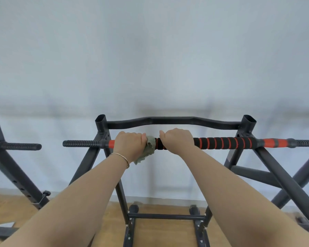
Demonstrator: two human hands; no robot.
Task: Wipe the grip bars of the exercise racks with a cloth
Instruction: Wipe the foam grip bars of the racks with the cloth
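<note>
The grey-green cloth [149, 148] is bunched around the grip bar [225, 142] of the middle exercise rack [239, 157], left of the bar's centre, with a loose tail hanging below. The left hand [130, 144] is curled over the bar from above and clamps the cloth against it. The right hand [177, 139] sits just beside it, fingers wrapped round the bare foam, apparently to steady the bar. The step in hand looks like wiping the bar's main span. The striped black-and-orange foam to the right of the hands and the ribbed end grip [80, 143] on the left probably remain to be done. The next move calls for sliding the cloth along the foam with firm pressure, and the right hand has to give way for that. Behind runs a curved black crossbar [173, 121], and a second rack's ribbed grip [20, 146] stands well apart at the left, above a wooden floor [159, 232].
</note>
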